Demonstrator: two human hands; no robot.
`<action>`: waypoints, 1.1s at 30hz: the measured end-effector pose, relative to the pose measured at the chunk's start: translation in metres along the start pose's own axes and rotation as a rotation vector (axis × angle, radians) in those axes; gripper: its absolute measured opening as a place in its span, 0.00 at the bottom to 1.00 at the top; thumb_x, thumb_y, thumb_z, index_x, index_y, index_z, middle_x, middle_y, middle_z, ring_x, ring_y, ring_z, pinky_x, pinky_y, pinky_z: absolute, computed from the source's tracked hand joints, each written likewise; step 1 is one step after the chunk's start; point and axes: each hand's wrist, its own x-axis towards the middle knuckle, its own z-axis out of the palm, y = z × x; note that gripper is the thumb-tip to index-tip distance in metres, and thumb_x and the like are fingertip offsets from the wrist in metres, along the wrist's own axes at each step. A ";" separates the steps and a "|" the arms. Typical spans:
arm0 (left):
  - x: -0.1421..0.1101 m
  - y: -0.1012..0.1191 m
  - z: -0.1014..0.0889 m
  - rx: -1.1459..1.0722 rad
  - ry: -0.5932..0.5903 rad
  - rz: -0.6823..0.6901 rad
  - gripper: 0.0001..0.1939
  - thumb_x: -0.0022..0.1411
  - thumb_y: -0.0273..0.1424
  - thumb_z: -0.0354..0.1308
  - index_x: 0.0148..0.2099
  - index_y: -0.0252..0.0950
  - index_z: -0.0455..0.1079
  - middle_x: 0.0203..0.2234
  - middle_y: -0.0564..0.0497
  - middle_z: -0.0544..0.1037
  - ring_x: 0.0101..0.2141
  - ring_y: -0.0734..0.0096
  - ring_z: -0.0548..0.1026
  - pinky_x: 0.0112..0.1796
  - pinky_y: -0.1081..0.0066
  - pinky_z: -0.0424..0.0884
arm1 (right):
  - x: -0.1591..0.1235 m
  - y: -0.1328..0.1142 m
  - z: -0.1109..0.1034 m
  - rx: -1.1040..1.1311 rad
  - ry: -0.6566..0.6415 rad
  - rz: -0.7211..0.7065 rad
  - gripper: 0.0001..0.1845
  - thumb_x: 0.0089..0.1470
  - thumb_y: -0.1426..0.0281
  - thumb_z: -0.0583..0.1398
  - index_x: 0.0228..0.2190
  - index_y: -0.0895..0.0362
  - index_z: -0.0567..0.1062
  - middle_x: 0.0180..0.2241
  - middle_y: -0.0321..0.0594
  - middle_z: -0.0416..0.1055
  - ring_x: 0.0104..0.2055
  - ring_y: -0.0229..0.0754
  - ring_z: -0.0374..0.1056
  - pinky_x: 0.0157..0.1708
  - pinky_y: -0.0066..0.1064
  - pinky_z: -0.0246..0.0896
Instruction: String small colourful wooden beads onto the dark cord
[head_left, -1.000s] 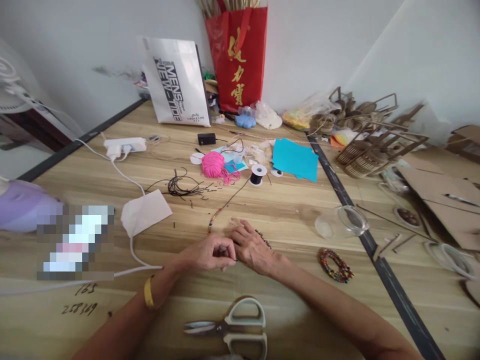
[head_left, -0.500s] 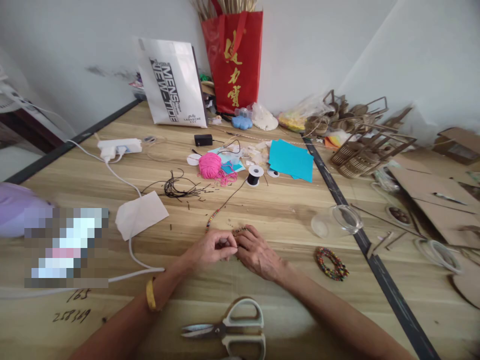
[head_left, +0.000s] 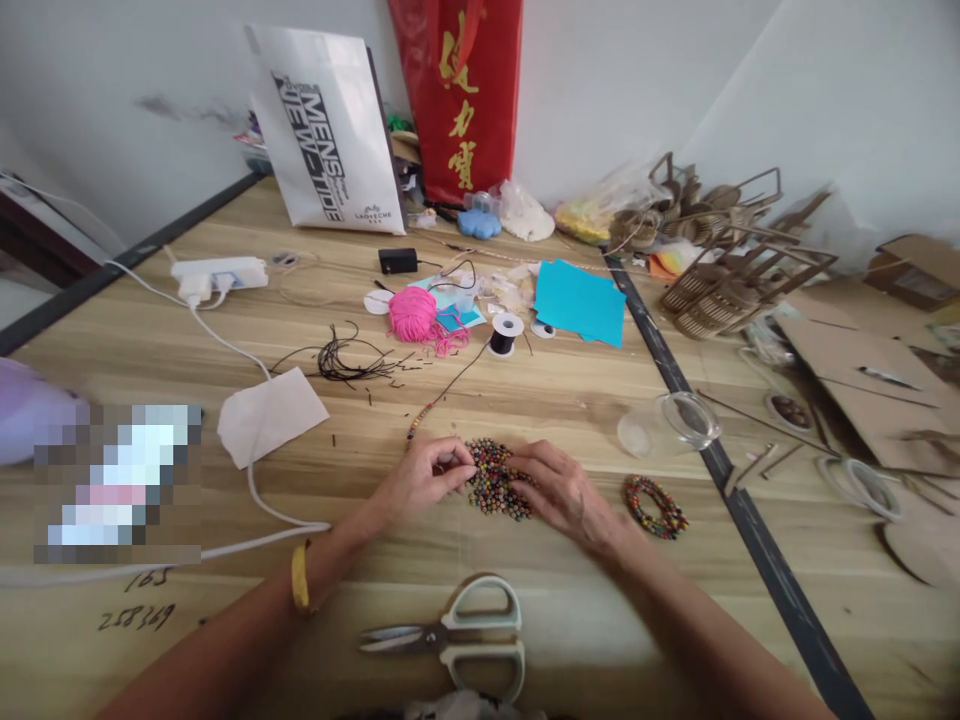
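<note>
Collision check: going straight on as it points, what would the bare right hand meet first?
Likely the heap of small, round, multicoloured beads; the right hand overlaps its edge, contact unclear.

Around the thread spool (head_left: 503, 343), with its smooth white plastic flanges, spreads a smooth, wood-grained tabletop (head_left: 570, 400). Left of the spool sits fibrous pink yarn (head_left: 412, 314); right of it, matt, paper-like blue sheets (head_left: 579, 303). Nearer than the spool lie smooth beads (head_left: 487, 475), then scissors (head_left: 433, 637) with shiny metal blades and plastic-looking handles.
</note>
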 end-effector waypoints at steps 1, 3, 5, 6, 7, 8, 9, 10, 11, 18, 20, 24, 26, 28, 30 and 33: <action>-0.001 0.000 0.001 0.014 -0.012 0.004 0.08 0.57 0.33 0.57 0.29 0.32 0.66 0.18 0.55 0.70 0.21 0.77 0.67 0.24 0.77 0.62 | -0.005 0.001 -0.004 0.008 0.003 0.038 0.14 0.62 0.69 0.53 0.48 0.57 0.68 0.42 0.48 0.69 0.44 0.44 0.67 0.44 0.39 0.67; -0.002 0.000 0.006 0.060 -0.039 0.019 0.07 0.57 0.31 0.57 0.28 0.32 0.67 0.19 0.54 0.71 0.22 0.77 0.68 0.25 0.77 0.63 | -0.015 0.001 -0.012 0.010 0.004 0.102 0.13 0.62 0.68 0.54 0.47 0.57 0.68 0.41 0.47 0.70 0.42 0.44 0.68 0.41 0.37 0.68; -0.004 -0.001 0.012 0.124 -0.053 0.035 0.06 0.56 0.29 0.57 0.28 0.33 0.68 0.19 0.54 0.71 0.22 0.76 0.68 0.25 0.77 0.63 | -0.024 0.000 -0.018 -0.006 -0.010 0.144 0.10 0.62 0.68 0.54 0.44 0.57 0.69 0.38 0.46 0.70 0.39 0.43 0.69 0.38 0.35 0.67; -0.005 -0.003 0.016 0.157 -0.053 0.041 0.05 0.55 0.28 0.57 0.28 0.33 0.68 0.19 0.54 0.71 0.22 0.76 0.67 0.25 0.77 0.62 | -0.029 -0.002 -0.020 -0.019 -0.027 0.160 0.09 0.62 0.68 0.54 0.42 0.57 0.70 0.37 0.45 0.70 0.37 0.42 0.69 0.36 0.33 0.67; -0.006 -0.005 0.020 0.188 -0.056 0.047 0.05 0.55 0.28 0.57 0.28 0.33 0.69 0.19 0.54 0.71 0.22 0.76 0.67 0.25 0.77 0.62 | -0.033 -0.004 -0.022 -0.032 -0.056 0.176 0.07 0.62 0.68 0.54 0.39 0.57 0.70 0.35 0.43 0.70 0.35 0.40 0.69 0.34 0.32 0.66; -0.007 -0.007 0.024 0.210 -0.061 0.053 0.05 0.55 0.27 0.57 0.27 0.33 0.69 0.18 0.55 0.70 0.22 0.76 0.66 0.25 0.77 0.61 | -0.036 -0.006 -0.022 -0.050 -0.080 0.188 0.07 0.62 0.68 0.54 0.37 0.57 0.70 0.33 0.42 0.70 0.33 0.39 0.68 0.32 0.30 0.65; -0.008 -0.009 0.028 0.232 -0.074 0.057 0.04 0.55 0.26 0.57 0.27 0.33 0.69 0.18 0.55 0.70 0.21 0.76 0.66 0.25 0.77 0.60 | -0.040 -0.008 -0.022 -0.070 -0.102 0.192 0.07 0.62 0.68 0.53 0.34 0.57 0.70 0.32 0.41 0.70 0.32 0.39 0.68 0.30 0.29 0.64; -0.008 -0.012 0.032 0.257 -0.080 0.065 0.04 0.55 0.25 0.56 0.27 0.33 0.69 0.18 0.55 0.70 0.21 0.77 0.65 0.25 0.77 0.60 | -0.042 -0.011 -0.021 -0.088 -0.118 0.182 0.08 0.62 0.68 0.53 0.33 0.57 0.70 0.31 0.40 0.70 0.30 0.38 0.67 0.29 0.28 0.64; -0.009 -0.014 0.034 0.284 -0.079 0.077 0.04 0.54 0.25 0.56 0.28 0.34 0.70 0.18 0.55 0.71 0.21 0.77 0.65 0.24 0.77 0.59 | -0.044 -0.013 -0.018 -0.102 -0.126 0.162 0.09 0.62 0.69 0.53 0.32 0.57 0.70 0.30 0.40 0.70 0.30 0.38 0.67 0.29 0.28 0.63; -0.017 -0.031 0.039 0.483 -0.112 0.208 0.06 0.58 0.25 0.54 0.32 0.35 0.72 0.22 0.53 0.74 0.23 0.75 0.68 0.27 0.76 0.60 | -0.045 -0.018 0.007 -0.158 -0.101 0.086 0.06 0.62 0.71 0.53 0.35 0.57 0.70 0.34 0.43 0.71 0.36 0.42 0.68 0.36 0.33 0.65; -0.018 -0.033 0.038 0.536 -0.127 0.236 0.06 0.59 0.25 0.53 0.33 0.35 0.72 0.23 0.52 0.75 0.24 0.74 0.69 0.28 0.75 0.60 | -0.044 -0.017 0.011 -0.165 -0.083 0.077 0.06 0.62 0.71 0.52 0.36 0.57 0.70 0.34 0.43 0.71 0.36 0.42 0.68 0.37 0.34 0.66; -0.017 -0.030 0.038 0.566 -0.147 0.265 0.06 0.59 0.24 0.54 0.33 0.35 0.72 0.26 0.50 0.77 0.28 0.71 0.72 0.31 0.74 0.62 | -0.041 -0.016 0.015 -0.159 -0.066 0.079 0.07 0.62 0.71 0.52 0.36 0.57 0.69 0.34 0.43 0.71 0.36 0.42 0.68 0.37 0.33 0.66; -0.015 -0.027 0.038 0.548 -0.151 0.242 0.06 0.57 0.23 0.55 0.33 0.35 0.72 0.26 0.50 0.77 0.28 0.70 0.72 0.31 0.74 0.62 | -0.040 -0.017 0.015 -0.160 -0.065 0.085 0.07 0.62 0.71 0.52 0.35 0.57 0.69 0.33 0.43 0.71 0.36 0.42 0.68 0.37 0.33 0.66; -0.014 -0.025 0.037 0.535 -0.143 0.209 0.05 0.56 0.23 0.55 0.32 0.35 0.72 0.25 0.51 0.77 0.27 0.72 0.72 0.30 0.75 0.62 | -0.039 -0.017 0.016 -0.161 -0.064 0.092 0.07 0.62 0.71 0.52 0.35 0.57 0.69 0.32 0.42 0.71 0.35 0.42 0.68 0.36 0.33 0.66; -0.013 -0.025 0.037 0.520 -0.126 0.197 0.05 0.56 0.23 0.56 0.31 0.34 0.72 0.24 0.52 0.77 0.25 0.73 0.71 0.29 0.76 0.62 | -0.039 -0.017 0.016 -0.156 -0.060 0.095 0.06 0.62 0.72 0.52 0.35 0.57 0.69 0.32 0.42 0.70 0.35 0.42 0.67 0.36 0.32 0.65; -0.012 -0.026 0.037 0.497 -0.116 0.183 0.05 0.56 0.24 0.56 0.31 0.35 0.72 0.23 0.53 0.76 0.24 0.75 0.70 0.28 0.77 0.61 | -0.040 -0.018 0.016 -0.133 -0.053 0.089 0.06 0.62 0.72 0.52 0.36 0.57 0.69 0.33 0.42 0.71 0.35 0.42 0.67 0.37 0.32 0.65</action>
